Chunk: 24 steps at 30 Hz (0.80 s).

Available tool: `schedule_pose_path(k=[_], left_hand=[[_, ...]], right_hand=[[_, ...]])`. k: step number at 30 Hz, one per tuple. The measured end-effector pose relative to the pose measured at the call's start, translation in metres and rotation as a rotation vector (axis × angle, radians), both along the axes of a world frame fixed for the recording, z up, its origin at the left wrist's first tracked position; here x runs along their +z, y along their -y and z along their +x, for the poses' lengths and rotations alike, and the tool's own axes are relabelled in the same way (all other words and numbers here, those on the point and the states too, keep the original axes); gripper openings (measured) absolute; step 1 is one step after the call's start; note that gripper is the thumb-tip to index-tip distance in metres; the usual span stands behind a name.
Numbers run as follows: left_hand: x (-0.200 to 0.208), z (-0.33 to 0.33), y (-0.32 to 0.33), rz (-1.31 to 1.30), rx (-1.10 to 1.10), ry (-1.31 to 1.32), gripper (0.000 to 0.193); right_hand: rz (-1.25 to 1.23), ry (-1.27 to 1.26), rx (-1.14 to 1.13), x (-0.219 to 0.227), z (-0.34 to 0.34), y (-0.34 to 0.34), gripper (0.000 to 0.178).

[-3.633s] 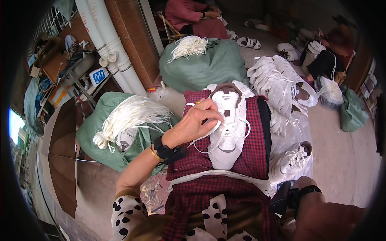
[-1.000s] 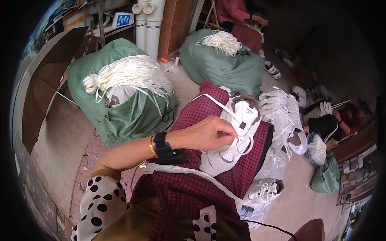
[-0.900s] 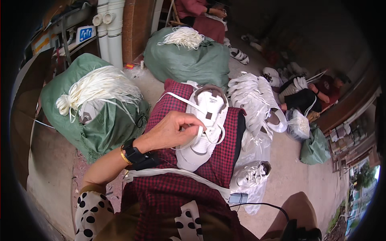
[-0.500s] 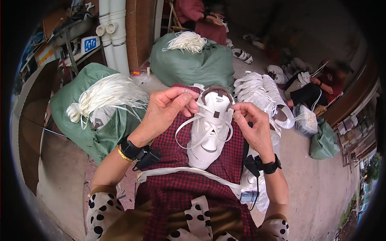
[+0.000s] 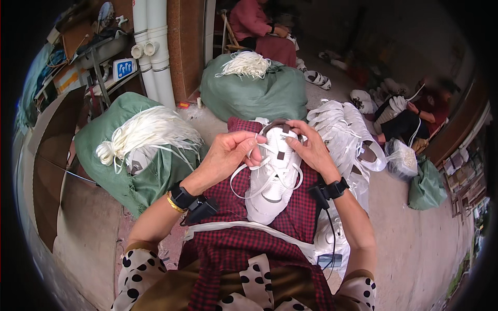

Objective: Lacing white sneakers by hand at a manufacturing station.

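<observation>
A white sneaker (image 5: 263, 203) lies on my lap over the red-and-black checked apron (image 5: 223, 262), toe toward me and grey-lined collar away. A flat white shoelace (image 5: 273, 179) crosses its front, with loose loops hanging out on both sides. At the upper left eyelets, my left hand (image 5: 228, 155) is closed in a pinch on the shoelace. My right hand (image 5: 313, 149) grips the upper right of the sneaker by its tongue and collar, thumb on the tongue and fingers over the edge. The fingertips partly hide the upper eyelets.
Green sacks bearing bundles of white laces (image 5: 155, 129) stand at left and ahead. Several white sneakers (image 5: 337, 122) are piled to my right, and a green bag (image 5: 426, 189) stands farther off. Two people sit working at the back. White pipes (image 5: 155, 57) run beside the doorway.
My right hand has moved from the shoe's right eyelets up and inward onto its tongue and collar. My left hand keeps its pinch beside the left eyelets. The whole view has shifted slightly.
</observation>
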<state>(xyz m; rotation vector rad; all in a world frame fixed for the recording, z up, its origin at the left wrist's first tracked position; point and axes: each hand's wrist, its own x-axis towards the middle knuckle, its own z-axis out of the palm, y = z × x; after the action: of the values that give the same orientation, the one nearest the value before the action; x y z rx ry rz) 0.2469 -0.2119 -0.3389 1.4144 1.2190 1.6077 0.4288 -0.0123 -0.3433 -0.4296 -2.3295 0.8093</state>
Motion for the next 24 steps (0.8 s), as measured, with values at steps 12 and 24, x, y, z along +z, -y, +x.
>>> schedule_pose_path(k=[12,24], left_hand=[[-0.012,0.022,-0.024,-0.137,0.194,-0.284,0.013],[-0.019,0.019,-0.004,-0.065,0.348,-0.481,0.014]], right_hand=[[-0.284,-0.111,0.153,-0.004,0.003,0.001,0.047],[0.611,0.011,0.095,0.015,-0.012,0.046,0.02]])
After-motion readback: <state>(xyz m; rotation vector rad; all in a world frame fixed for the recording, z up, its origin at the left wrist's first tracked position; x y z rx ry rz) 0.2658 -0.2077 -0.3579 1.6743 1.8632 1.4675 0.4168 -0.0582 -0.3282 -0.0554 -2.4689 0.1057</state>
